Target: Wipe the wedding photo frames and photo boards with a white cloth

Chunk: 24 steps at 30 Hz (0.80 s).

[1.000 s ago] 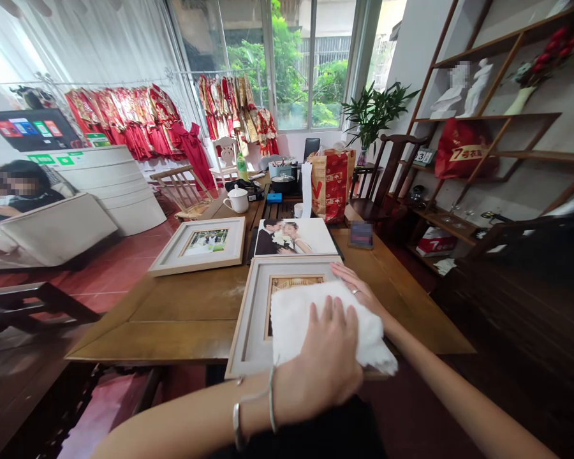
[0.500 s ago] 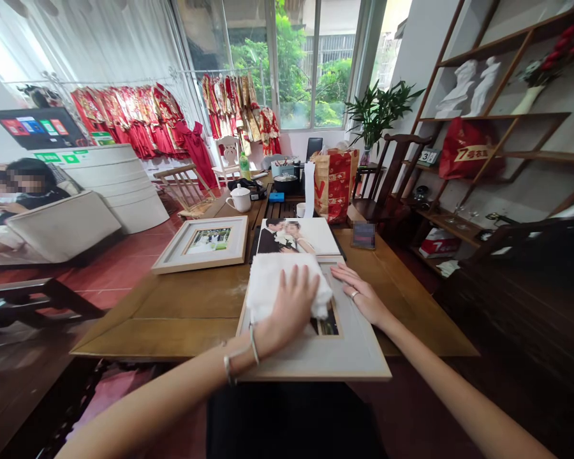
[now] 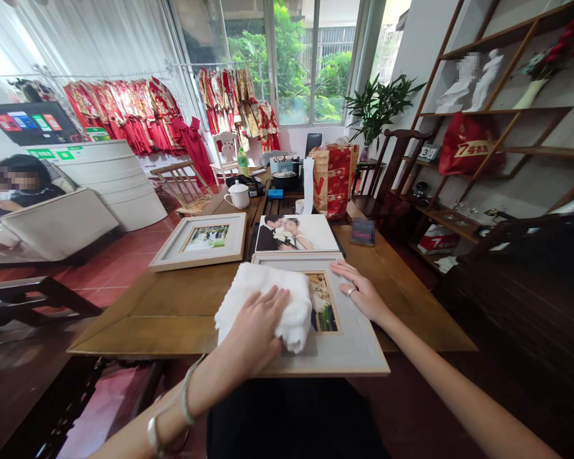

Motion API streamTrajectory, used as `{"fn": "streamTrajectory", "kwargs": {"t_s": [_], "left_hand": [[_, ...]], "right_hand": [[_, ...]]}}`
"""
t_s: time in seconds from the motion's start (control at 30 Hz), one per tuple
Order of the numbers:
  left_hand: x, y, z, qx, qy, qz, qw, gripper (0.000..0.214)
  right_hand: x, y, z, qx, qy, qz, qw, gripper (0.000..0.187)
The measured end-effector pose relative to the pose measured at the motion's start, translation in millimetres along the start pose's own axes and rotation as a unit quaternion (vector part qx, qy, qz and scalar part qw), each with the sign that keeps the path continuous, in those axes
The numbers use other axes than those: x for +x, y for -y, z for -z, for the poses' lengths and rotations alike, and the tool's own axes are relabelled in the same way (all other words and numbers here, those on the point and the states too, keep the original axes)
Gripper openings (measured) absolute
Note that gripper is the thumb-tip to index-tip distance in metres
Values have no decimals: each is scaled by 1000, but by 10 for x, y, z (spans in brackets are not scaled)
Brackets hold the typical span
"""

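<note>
My left hand (image 3: 256, 328) lies with outstretched fingers on a folded white towel (image 3: 263, 296), pressing it against a picture frame (image 3: 358, 354). The towel covers the left part of the frame and some of the photo (image 3: 324, 303) in its middle. The frame has a pale wood edge and a light grey mount, and its near edge reaches past the table front. My right hand (image 3: 361, 290) rests on the frame's upper right side, fingers stretched out. Just beyond is a large print of a couple (image 3: 299, 234). A second framed photo (image 3: 198, 241) lies to the left.
Behind the print stand a white lidded mug (image 3: 239, 194), a red and brown paper bag (image 3: 335, 182) and a blue box (image 3: 275, 194). A small dark stand (image 3: 363, 233) sits at right. Two seated people (image 3: 26, 182) are far left. Dark chairs flank the wooden table (image 3: 162, 325).
My left hand and the towel have slid left and toward me, uncovering more of the photo and the frame's top edge. My right hand stays at nearly the same place.
</note>
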<state>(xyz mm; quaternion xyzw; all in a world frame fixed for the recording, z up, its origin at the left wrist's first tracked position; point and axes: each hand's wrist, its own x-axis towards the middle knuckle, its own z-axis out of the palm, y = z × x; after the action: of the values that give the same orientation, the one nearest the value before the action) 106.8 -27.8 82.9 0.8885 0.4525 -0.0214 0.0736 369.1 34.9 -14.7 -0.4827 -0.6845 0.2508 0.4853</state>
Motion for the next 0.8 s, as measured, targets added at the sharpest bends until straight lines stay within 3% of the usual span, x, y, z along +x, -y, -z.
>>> {"fn": "streamTrajectory", "kwargs": {"t_s": [0.13,0.23,0.43,0.53,0.67,0.8], "left_hand": [[-353,-174,-39,-16,37,-13,999,94],[-408,-151,-68,-26,12,-19,999,95],[99,238,-75,-33,-121,-1,992,79],[384,443,-75,-9,-155,7,988,70],[452,560,-79,28,-121,-8,992,74],[129,364,-81,33,-57,4,998,81]], "right_hand": [[-11,40,-1,0,2,-5,1000,44],[-21,68,20,-3,10,-2,1000,47],[-30,58,67,4,30,17,999,53],[-31,29,61,3,26,14,1000,55],[-21,15,33,1,19,12,1000,56],[-9,36,2,7,12,3,1000,57]]}}
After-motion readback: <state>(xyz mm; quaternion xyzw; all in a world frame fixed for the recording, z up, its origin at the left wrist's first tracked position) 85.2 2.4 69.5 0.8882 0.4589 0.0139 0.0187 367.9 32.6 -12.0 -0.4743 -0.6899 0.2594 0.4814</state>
